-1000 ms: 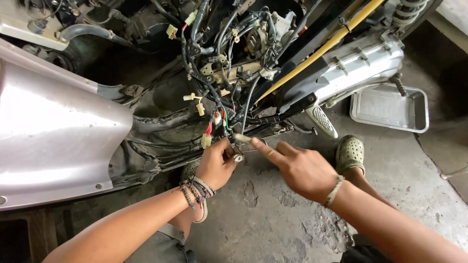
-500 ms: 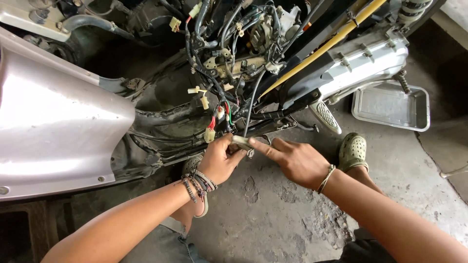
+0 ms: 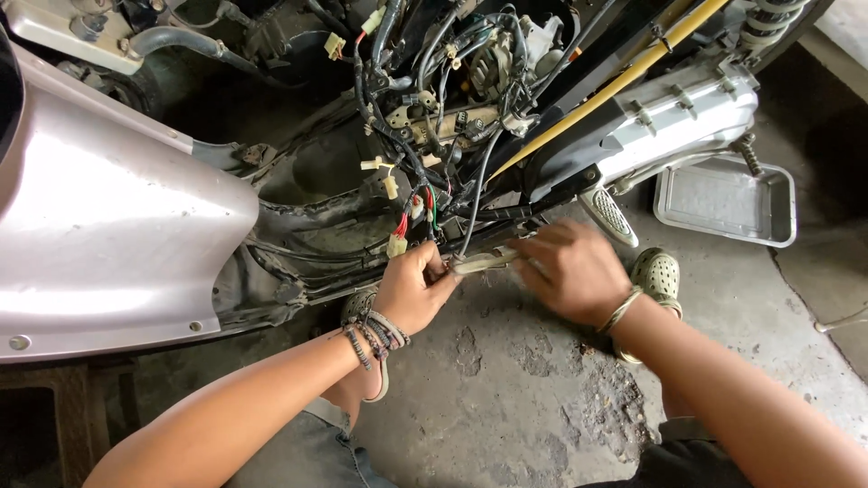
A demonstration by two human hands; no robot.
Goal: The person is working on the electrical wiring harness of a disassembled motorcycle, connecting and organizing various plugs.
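A silver panel [image 3: 108, 244] covers the scooter at the far left. To the right of the panel, the left hand [image 3: 411, 289], with bead bracelets on the wrist, is closed around one end of a pale sleeve [image 3: 484, 262]. The sleeve lies just under the wire bundle [image 3: 434, 136]. The right hand [image 3: 570, 271] pinches the other end of the sleeve with its fingers together. A metal tray [image 3: 728, 203] stands on the floor, well right of the sleeve.

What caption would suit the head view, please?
Both hands, left hand and right hand, hold a pale connector beneath a stripped scooter's wiring.
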